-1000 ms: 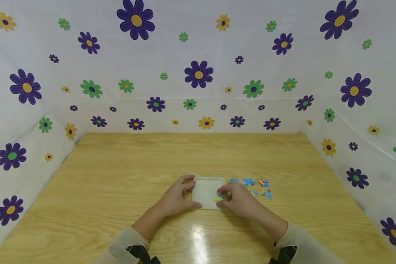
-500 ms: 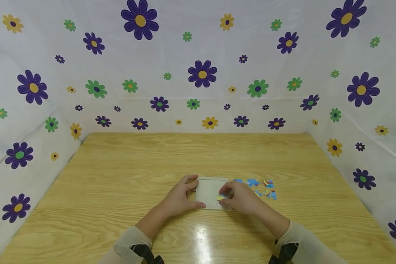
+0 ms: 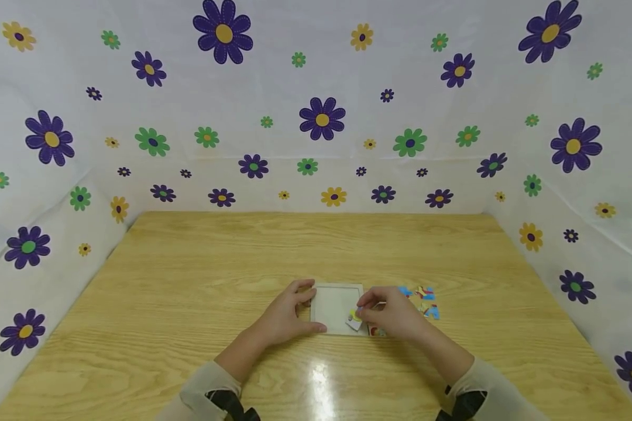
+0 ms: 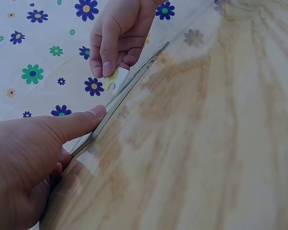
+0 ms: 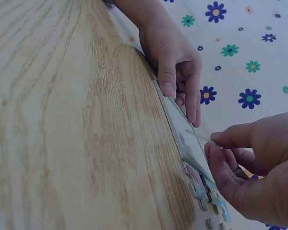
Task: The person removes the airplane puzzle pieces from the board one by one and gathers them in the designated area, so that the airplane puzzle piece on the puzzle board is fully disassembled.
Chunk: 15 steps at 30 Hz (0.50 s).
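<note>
My left hand (image 3: 286, 316) grips the left side of a shallow white puzzle tray (image 3: 329, 307), thumb at the near edge and fingers at the far corner. No pieces show on the tray's visible floor. Between thumb and fingertips, my right hand (image 3: 395, 314) pinches a jigsaw piece (image 3: 353, 321), yellow and white, held tilted over the tray's near right corner. In the left wrist view the piece (image 4: 113, 80) shows close above the tray's rim. The right wrist view has the held piece mostly hidden behind the fingers.
Several loose jigsaw pieces (image 3: 430, 311), blue, yellow and red, lie right of the tray, partly covered by the right hand. One reddish piece (image 3: 377, 331) lies by the tray's right edge. A flowered cloth (image 3: 263, 105) walls the wooden table (image 3: 200, 263) at the back and sides.
My right hand has risen slightly and shifted right, tilting up the jigsaw piece that was low over the tray. A reddish piece now shows below that hand. The left hand keeps its grip.
</note>
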Tool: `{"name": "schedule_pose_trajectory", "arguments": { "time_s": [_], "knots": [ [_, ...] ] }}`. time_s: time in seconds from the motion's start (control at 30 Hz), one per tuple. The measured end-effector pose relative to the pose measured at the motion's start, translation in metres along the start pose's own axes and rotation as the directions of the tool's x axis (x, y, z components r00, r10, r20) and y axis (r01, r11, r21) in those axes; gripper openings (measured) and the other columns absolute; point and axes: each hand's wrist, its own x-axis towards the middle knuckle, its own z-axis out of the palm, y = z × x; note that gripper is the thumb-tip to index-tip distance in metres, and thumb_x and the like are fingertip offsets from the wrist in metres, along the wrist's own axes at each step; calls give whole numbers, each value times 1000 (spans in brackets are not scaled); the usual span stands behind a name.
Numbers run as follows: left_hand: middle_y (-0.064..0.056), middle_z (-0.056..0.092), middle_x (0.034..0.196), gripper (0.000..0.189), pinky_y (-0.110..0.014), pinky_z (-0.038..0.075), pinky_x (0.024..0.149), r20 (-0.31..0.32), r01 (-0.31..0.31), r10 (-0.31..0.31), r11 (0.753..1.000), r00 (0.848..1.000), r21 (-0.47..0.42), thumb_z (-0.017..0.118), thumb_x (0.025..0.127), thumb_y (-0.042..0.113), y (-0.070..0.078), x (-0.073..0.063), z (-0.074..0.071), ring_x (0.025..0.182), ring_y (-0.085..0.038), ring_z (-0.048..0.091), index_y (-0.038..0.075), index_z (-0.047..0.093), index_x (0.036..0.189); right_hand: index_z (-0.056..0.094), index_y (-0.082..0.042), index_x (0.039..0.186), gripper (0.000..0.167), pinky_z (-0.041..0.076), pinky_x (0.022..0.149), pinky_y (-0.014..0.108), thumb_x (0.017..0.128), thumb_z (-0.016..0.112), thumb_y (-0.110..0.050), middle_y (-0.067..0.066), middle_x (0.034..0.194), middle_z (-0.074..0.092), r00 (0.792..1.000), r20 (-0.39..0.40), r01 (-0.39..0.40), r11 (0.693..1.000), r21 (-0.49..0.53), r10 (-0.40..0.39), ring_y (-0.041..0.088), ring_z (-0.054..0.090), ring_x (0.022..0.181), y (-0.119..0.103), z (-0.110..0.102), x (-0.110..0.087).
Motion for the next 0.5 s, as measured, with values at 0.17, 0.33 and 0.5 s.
{"name": "schedule_pose_trajectory", "arguments": {
  "time_s": [0.17, 0.33, 0.5],
  "knots": [
    [-5, 38, 156, 87, -24, 46, 85, 9, -3, 3, 1000, 1000, -21, 87, 77, 38, -2, 0, 2, 116, -16, 54, -3, 50, 144, 63, 3, 126, 41, 58, 82, 34, 93, 72, -21, 16, 117, 64, 999, -20, -33, 996, 85, 35, 22, 71, 98, 3, -11, -16],
    [-4, 38, 156, 88, -25, 47, 87, 13, 10, -10, 999, 1000, -32, 87, 77, 39, -3, 0, 2, 117, -17, 54, -3, 50, 144, 59, 6, 132, 43, 58, 82, 32, 97, 66, -18, 22, 128, 64, 1000, 14, 6, 998, 56, -6, 25, 68, 106, 14, -28, -36],
    [-4, 38, 156, 88, -28, 48, 90, 14, 16, -15, 999, 1000, -39, 87, 77, 39, -2, 0, -1, 118, -17, 53, -4, 49, 144, 61, 7, 130, 38, 58, 82, 28, 98, 64, -14, 26, 133, 59, 1000, 0, -1, 998, 63, 1, 23, 69, 102, 26, -41, -52]
  ]
}}
